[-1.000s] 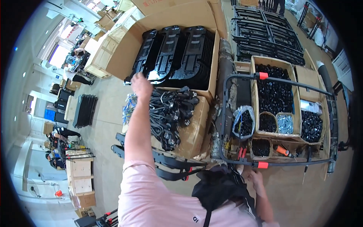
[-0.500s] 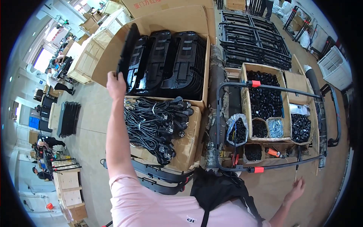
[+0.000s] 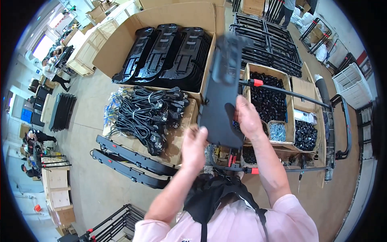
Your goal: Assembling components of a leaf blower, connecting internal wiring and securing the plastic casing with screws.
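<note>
A long black plastic panel is held upright in front of me, its top end blurred by motion. My left hand is closed at its lower left edge, with the fingertips slightly smeared. At the right edge my right hand grips it, thumb and fingers around the side. More black panels stand stacked in rows inside a large cardboard box at the far left. Behind the held panel lies part of a black tubular frame with red bands, resting over boxes of small parts.
Bundled black power cables lie on a cardboard box left of my hands. Boxes of black caps and silver screws sit at the right. Curved black bars lie at the near left. Metal frames are stacked behind.
The panel has come from the box's left side to in front of me. My right hand has come up from the lower right and taken hold of its edge.
</note>
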A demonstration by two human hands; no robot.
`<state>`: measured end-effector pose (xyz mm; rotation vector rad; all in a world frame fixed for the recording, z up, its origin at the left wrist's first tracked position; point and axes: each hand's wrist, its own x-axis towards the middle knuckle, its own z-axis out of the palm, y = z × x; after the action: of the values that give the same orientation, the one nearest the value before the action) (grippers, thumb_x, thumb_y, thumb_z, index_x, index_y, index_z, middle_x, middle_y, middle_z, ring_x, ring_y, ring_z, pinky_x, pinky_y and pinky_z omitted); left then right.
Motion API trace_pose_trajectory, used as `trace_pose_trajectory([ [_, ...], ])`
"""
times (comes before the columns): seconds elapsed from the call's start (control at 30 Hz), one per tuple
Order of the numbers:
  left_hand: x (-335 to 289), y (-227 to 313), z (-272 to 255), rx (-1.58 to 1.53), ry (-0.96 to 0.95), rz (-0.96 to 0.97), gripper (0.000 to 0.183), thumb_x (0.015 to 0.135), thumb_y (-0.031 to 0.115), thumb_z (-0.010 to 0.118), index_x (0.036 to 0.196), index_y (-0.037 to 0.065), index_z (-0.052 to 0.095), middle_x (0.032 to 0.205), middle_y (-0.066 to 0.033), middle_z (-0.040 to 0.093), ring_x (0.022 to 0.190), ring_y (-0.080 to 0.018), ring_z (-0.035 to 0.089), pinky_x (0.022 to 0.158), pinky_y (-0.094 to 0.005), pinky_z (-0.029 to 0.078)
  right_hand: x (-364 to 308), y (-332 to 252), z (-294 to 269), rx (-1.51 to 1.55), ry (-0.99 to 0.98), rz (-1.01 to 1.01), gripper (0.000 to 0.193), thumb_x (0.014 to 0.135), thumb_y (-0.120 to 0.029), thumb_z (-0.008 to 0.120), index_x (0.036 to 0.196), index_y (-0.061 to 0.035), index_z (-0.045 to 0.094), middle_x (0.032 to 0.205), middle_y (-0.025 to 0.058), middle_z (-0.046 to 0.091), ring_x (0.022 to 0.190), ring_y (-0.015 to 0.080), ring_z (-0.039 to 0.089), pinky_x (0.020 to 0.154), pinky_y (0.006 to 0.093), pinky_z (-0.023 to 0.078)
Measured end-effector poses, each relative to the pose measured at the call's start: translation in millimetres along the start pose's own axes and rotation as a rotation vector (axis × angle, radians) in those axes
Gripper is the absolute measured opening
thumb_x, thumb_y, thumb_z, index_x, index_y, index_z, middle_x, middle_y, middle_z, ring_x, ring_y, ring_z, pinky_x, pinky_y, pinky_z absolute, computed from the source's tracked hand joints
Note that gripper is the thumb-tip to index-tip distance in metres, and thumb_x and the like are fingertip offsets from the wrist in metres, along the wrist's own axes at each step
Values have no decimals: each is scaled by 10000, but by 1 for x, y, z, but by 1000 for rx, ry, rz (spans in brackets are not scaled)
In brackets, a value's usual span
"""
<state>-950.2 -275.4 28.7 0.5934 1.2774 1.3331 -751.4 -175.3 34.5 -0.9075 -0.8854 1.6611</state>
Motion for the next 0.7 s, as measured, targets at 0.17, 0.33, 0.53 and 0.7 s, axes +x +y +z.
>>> trace_pose_trajectory([
  [0.17, -38, -108, -24, 758, 50, 285, 380, 976, 191, 758, 1229, -24, 574, 1055, -148, 645, 1014, -285, 650, 941, -411, 530, -20, 97, -67, -55, 93, 121, 384, 1078, -201, 618, 1337, 81, 584, 1228, 154, 703, 1090, 217, 667, 1000, 368, 531],
  [0.33, -59, -148, -27, 969, 141, 364, 590, 976, 210, 718, 1447, -83, 516, 1329, -275, 638, 1257, -396, 617, 1106, -466, 465, -42, 143, -94, -190, 132, 230, 282, 1094, -175, 588, 1248, 62, 588, 1161, 163, 705, 1050, 208, 646, 956, 365, 511],
  [0.53, -71, -164, -24, 1008, 56, 267, 591, 1029, 157, 613, 1545, -72, 438, 1461, -328, 572, 1353, -464, 563, 1147, -489, 445, -51, 145, -100, -201, 103, 312, 314, 1084, -171, 604, 1284, 71, 592, 1133, 174, 727, 1049, 216, 668, 962, 357, 510],
  [0.7, -73, -157, -13, 1023, 86, 134, 520, 1070, 148, 531, 1542, -57, 455, 1440, -315, 597, 1310, -459, 602, 1108, -490, 471, -49, 157, -108, -181, 78, 295, 347, 1076, -181, 618, 1311, 73, 594, 1149, 183, 734, 1048, 215, 680, 958, 362, 518],
])
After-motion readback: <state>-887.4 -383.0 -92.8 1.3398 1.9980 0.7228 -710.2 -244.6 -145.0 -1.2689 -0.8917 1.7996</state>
